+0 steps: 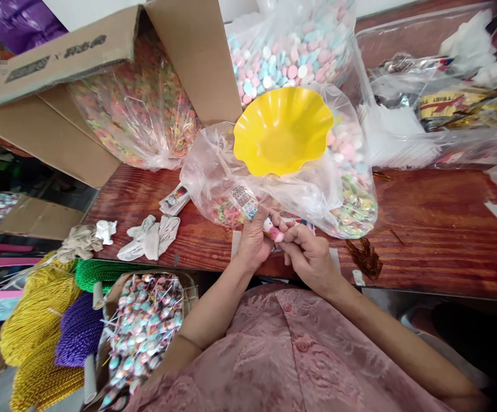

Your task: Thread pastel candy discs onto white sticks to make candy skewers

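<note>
Our left hand [253,240] pinches the pink-and-white candy packet [273,230], our right hand [310,250] its end — a slackened grip could drop it.

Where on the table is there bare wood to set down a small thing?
The widest bare patch of the table lies right of the gold strips, below the clear bin. A smaller one lies between the cardboard box and the white cloth. The middle is crowded: yellow bowl, plastic bags, left hand and right hand at a pink-and-white packet.
</note>
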`<action>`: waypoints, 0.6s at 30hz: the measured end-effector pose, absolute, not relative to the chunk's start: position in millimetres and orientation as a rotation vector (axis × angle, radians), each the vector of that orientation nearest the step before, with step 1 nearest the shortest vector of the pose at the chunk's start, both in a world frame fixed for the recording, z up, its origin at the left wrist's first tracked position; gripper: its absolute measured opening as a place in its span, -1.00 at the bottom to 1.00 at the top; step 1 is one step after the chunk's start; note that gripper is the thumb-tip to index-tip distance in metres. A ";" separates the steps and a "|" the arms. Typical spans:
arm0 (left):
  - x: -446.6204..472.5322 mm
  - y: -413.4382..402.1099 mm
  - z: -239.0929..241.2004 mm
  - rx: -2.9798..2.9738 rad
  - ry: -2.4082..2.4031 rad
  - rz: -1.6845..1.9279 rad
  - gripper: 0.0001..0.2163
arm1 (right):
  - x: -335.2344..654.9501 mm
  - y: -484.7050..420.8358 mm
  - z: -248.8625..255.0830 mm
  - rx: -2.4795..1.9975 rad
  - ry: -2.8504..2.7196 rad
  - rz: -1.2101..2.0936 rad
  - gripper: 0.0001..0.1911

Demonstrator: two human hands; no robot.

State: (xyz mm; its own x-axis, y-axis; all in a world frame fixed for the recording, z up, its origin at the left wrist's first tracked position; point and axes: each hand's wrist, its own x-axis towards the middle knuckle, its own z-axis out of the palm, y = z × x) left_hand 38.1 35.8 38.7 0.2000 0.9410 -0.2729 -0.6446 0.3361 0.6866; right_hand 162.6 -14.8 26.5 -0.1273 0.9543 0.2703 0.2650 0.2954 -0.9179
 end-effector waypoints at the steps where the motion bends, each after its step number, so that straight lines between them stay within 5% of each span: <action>1: 38.1 37.2 39.8 0.454 0.740 1.187 -0.52 | 163.0 -13.4 27.6 -1.132 -1.627 0.892 -0.88; 6: 31.3 48.0 48.7 0.354 0.702 1.334 -0.55 | 180.5 -16.5 29.3 -1.222 -1.871 0.716 -0.96; 12: 38.6 43.1 42.7 0.469 0.746 1.251 -0.49 | 183.0 -28.0 20.7 -1.274 -1.849 0.715 -0.82; 18: 30.2 42.1 42.4 0.424 0.681 1.217 -0.53 | 177.6 -18.8 21.3 -1.250 -1.647 0.974 -0.77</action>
State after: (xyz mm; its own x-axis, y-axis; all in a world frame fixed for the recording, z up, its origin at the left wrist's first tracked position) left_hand 30.2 42.1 42.4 0.1882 0.9502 -0.2484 -0.7089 0.3065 0.6352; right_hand 177.6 -18.8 21.3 -0.1601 0.9742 0.1589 0.3305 0.2046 -0.9214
